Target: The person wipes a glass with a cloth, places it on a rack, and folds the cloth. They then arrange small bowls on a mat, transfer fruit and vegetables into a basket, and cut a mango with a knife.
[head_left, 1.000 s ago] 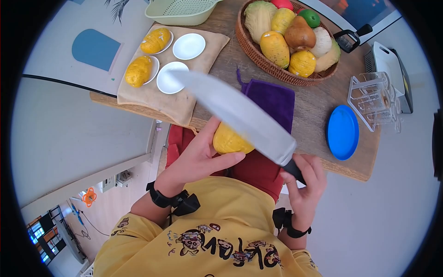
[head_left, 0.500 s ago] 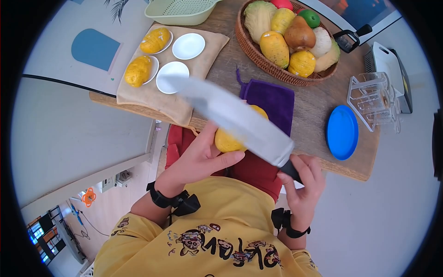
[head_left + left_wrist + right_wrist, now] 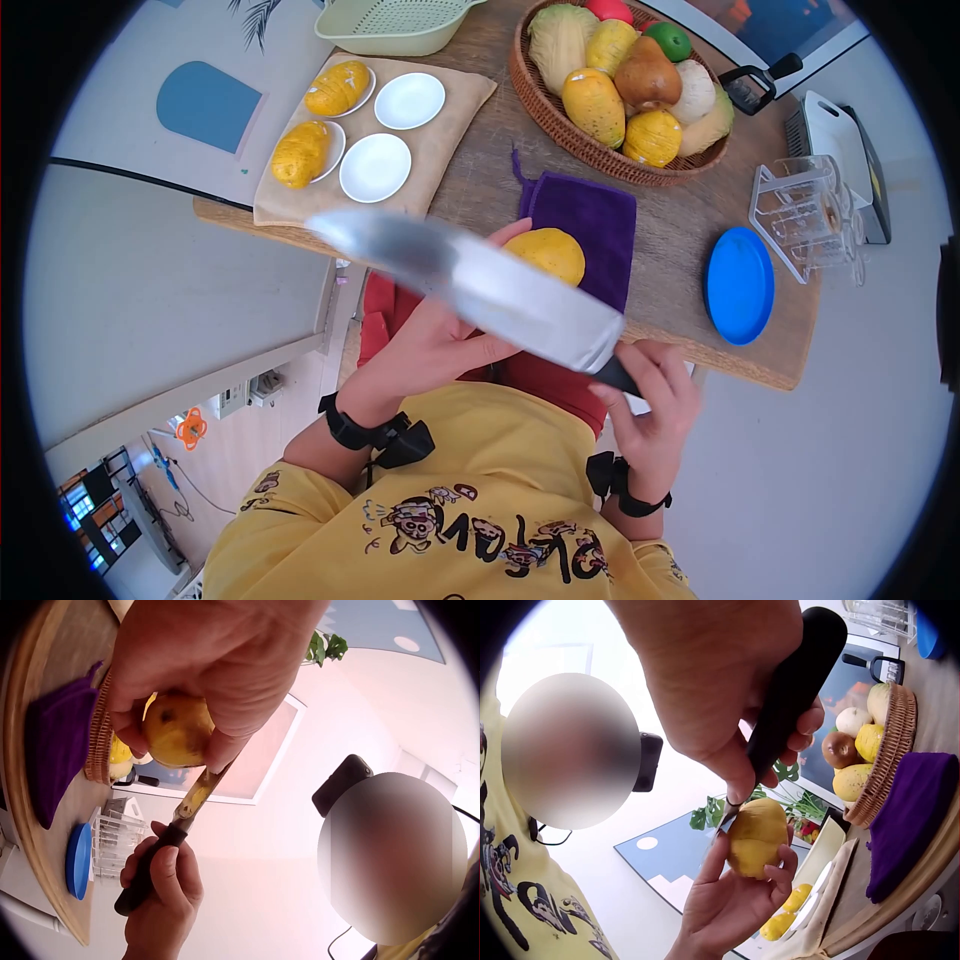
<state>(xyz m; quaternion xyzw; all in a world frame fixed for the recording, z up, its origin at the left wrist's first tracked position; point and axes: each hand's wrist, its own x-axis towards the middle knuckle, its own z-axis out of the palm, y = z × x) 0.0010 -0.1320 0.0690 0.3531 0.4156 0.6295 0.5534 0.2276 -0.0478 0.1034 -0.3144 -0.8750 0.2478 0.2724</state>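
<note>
In the head view my left hand (image 3: 420, 345) holds a yellow mango (image 3: 550, 255) above my lap, near the table's front edge. The left wrist view shows fingers and thumb curled around the mango (image 3: 178, 731), which has a dark spot on its skin. My right hand (image 3: 655, 405) grips the black handle of a wide-bladed kitchen knife (image 3: 500, 295). Its blade, slightly blurred, passes across the mango in the head view and hides part of the left fingers. From the right wrist, the blade lies right along the side of the mango (image 3: 757, 836), close to the left thumb.
White dishes (image 3: 375, 168) lie on a beige mat, two with yellow fruit (image 3: 300, 155). A purple pouch (image 3: 605, 215) is just beyond the mango. Farther back stands a wicker basket (image 3: 560, 138) of produce; a blue plate (image 3: 740, 285) and glass mugs (image 3: 815, 215) are at right.
The knife has swung toward my body, its tip dropping from over the white dish to the table's front edge. More of the mango shows beyond the blade. Both hands keep their grip.
</note>
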